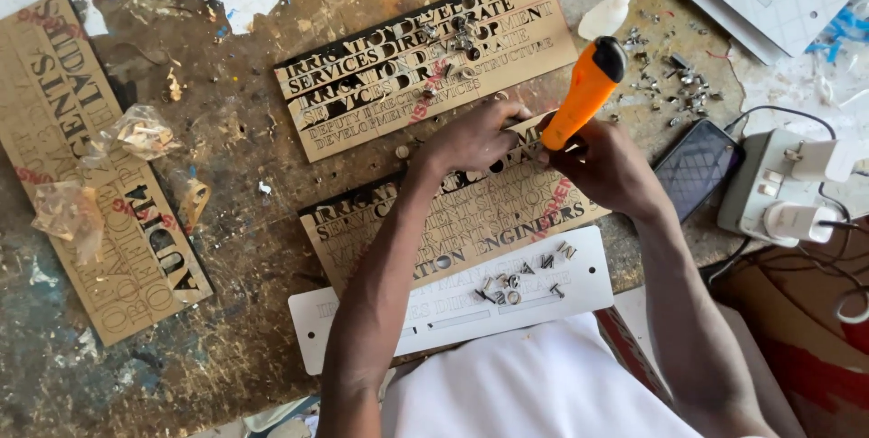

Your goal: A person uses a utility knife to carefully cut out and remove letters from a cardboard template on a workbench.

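White shirt [534, 384] below, my left hand [471, 141] pins the near stencil board [453, 221] flat; my right hand [605, 166] is clamped on the orange tool [584, 94]. I'd keep the tip steady, pressure light.

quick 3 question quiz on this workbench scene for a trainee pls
1. True or false: the right hand grips an orange-handled tool.
2. What does the left hand press on?
A. the phone
B. the brown cut-out letter board
C. the white plate
3. Fill in: the dark phone lies on the bench just left of a white ____ with chargers plugged in.

Key
1. True; the tool's tip meets the brown cut-out letter board beside the left fingers.
2. B; the white plate lies nearer the person, with small cut pieces on it.
3. power strip
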